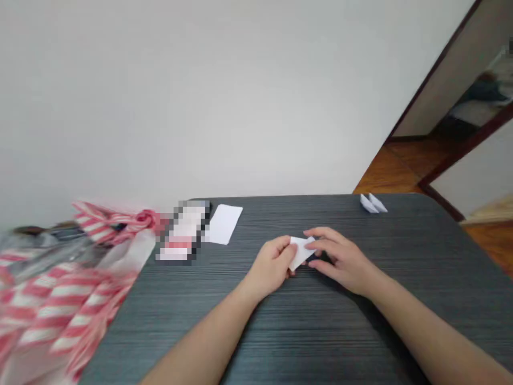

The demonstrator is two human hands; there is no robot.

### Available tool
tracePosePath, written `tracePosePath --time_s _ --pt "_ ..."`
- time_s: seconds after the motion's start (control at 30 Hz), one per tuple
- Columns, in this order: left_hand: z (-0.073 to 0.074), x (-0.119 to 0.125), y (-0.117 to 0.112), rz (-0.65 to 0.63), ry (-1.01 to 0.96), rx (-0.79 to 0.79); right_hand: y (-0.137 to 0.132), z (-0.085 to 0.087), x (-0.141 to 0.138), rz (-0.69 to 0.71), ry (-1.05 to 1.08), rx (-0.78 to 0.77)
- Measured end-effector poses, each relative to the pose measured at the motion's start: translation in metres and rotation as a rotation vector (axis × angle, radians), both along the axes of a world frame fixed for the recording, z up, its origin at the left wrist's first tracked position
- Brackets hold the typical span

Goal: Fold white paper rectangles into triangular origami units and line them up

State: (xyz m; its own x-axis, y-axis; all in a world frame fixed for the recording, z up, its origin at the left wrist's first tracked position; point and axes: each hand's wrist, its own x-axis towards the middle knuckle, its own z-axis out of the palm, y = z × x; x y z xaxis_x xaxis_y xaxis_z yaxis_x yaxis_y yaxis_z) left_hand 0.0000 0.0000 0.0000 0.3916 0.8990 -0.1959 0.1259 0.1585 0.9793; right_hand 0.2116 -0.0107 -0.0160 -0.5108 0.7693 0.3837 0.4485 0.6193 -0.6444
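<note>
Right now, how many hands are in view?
2: the left hand, gripping the white paper, and the right hand, at the paper's right end. Some fingers are hidden.

Most of the fingers of the left hand (272, 262) are hidden under the paper (297, 255); whether those of the right hand (347, 262) touch it is unclear. Coarse blocks blur the phone (183, 231). The striped cloth (66, 302) is smeared and cut off at left, the counter (296, 331) at the bottom. Things at far right (479, 101) are too blurred to name.
</note>
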Motion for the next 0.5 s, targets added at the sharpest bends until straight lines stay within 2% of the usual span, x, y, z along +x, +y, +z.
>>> tracePosePath --time_s 0.27,0.5 --pt "-0.0019 0.0004 0.0013 -0.062 0.010 0.036 0.0015 0.0051 -0.0034 -0.004 0.011 -0.048" --pt "-0.0074 -0.0005 0.0018 -0.026 0.077 0.105 0.0012 0.0094 -0.0029 -0.011 0.045 0.014"
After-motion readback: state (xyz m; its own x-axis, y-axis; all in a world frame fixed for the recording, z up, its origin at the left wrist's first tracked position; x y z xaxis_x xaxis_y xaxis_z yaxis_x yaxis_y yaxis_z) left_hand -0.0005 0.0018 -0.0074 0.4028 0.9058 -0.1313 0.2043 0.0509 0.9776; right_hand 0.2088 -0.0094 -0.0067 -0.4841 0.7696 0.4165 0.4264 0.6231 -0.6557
